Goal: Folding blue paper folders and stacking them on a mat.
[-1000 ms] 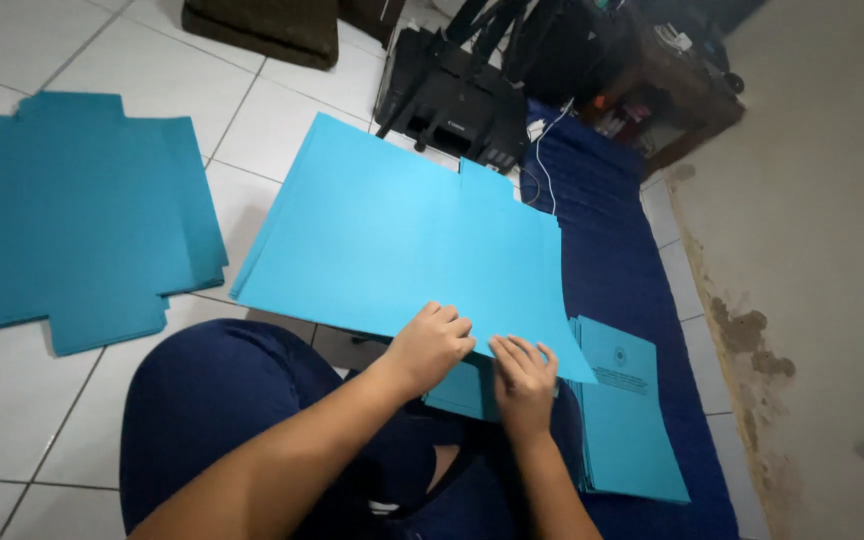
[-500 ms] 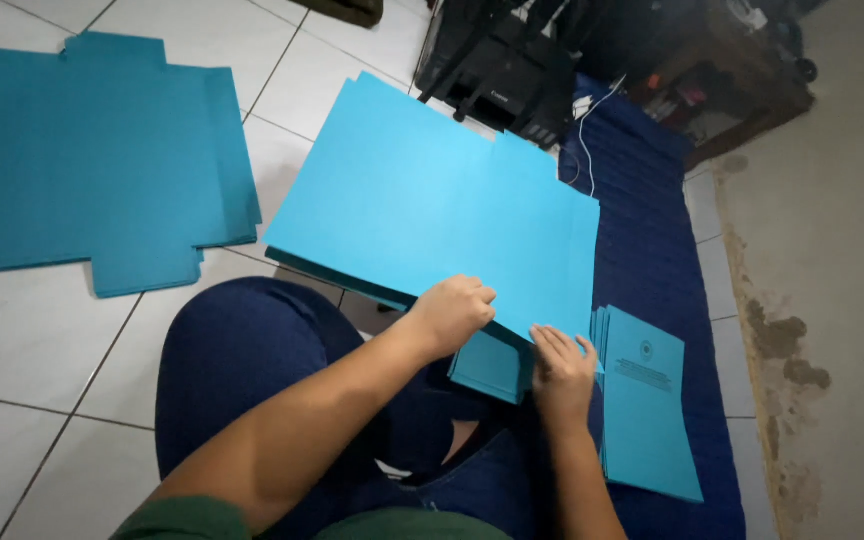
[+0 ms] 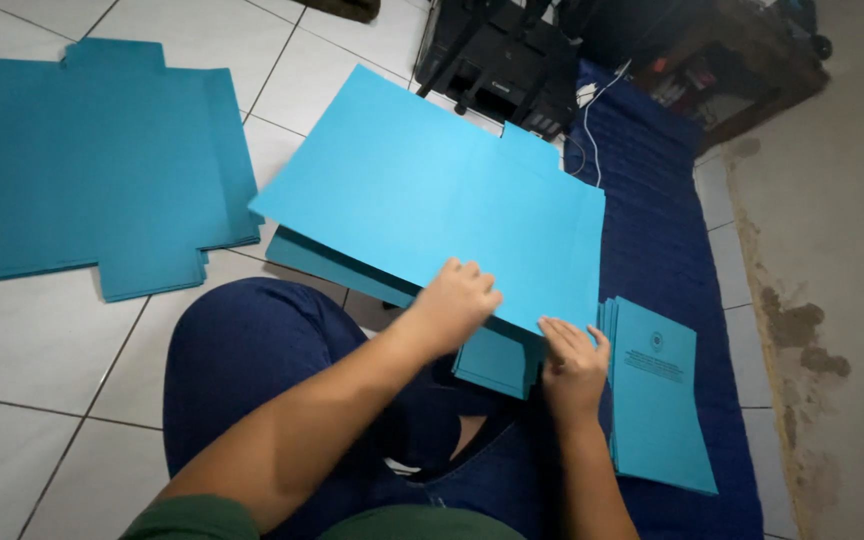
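Both hands (image 3: 457,300) (image 3: 574,362) pressing on blue card sheet (image 3: 432,190); folded stack (image 3: 657,395) beside.

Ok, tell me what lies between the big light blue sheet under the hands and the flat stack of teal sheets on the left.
In the head view, only bare white floor tile separates the light blue sheet from the teal stack.

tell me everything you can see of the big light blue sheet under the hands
The light blue sheet looks like thin matte card, a large flat panel with a small tab on its far edge. It lies tilted over a stack of similar sheets. The left hand presses its near edge; the right hand touches its near corner.
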